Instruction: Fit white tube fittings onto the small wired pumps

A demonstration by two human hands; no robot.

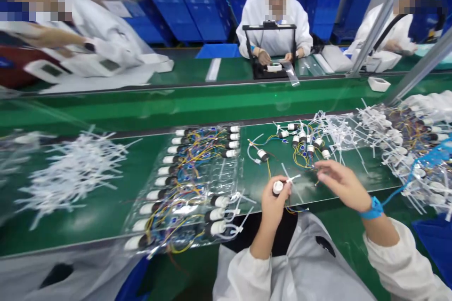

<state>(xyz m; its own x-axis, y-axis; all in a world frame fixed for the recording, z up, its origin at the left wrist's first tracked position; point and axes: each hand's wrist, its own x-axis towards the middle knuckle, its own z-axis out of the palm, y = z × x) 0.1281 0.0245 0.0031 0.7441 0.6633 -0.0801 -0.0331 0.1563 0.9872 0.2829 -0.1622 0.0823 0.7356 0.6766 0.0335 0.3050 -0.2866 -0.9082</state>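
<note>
My left hand (271,204) is closed around a small motor with a white cap (278,187); a thin white tube or strip sticks out past the fingertips. To its right, my right hand (341,183) has its fingers apart and holds nothing that I can see. A blue wrist strap (372,208) circles the right wrist. Just beyond the right fingers lies a loose group of motors with yellow and blue wires (310,149). One separate motor (262,154) with a white tube rests beyond my left hand.
Left of my hands, a clear plastic tray (222,174) holds rows of wired motors. White strips are piled at the far left (79,169) and at the right (341,131). More wired parts (416,136) crowd the right edge. A co-worker (275,14) sits opposite, behind a black frame (270,28).
</note>
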